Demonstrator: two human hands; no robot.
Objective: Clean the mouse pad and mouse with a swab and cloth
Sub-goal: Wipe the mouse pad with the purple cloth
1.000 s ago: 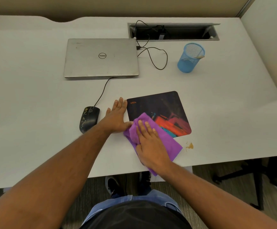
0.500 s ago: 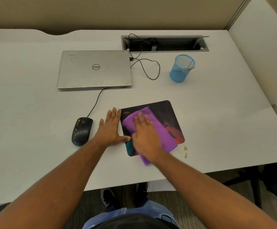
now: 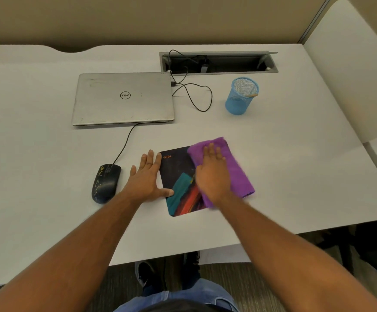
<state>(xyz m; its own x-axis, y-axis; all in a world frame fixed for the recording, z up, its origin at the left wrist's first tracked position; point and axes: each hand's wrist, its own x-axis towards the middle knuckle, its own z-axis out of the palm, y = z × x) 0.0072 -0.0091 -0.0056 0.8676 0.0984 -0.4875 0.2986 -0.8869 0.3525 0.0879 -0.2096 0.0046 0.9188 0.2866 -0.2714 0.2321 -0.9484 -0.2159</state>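
A dark mouse pad (image 3: pixel 178 174) with teal and red print lies on the white desk (image 3: pixel 48 176). A purple cloth (image 3: pixel 237 167) covers its right part. My right hand (image 3: pixel 213 174) presses flat on the cloth, fingers spread. My left hand (image 3: pixel 147 179) lies flat on the desk, its thumb on the pad's left edge. A black wired mouse (image 3: pixel 106 183) sits left of my left hand, apart from it. A thin stick, maybe the swab (image 3: pixel 251 95), leans in the blue mesh cup (image 3: pixel 241 96).
A closed silver laptop (image 3: pixel 123 99) lies behind the mouse, with cables (image 3: pixel 196 95) running to an open cable tray (image 3: pixel 219 63) at the back. A white partition (image 3: pixel 351 70) stands on the right. The desk's front edge is near my body.
My right hand has slid the purple cloth from the pad's near left part across to its far right side, uncovering the teal and red print. My left hand stays at the pad's left edge.
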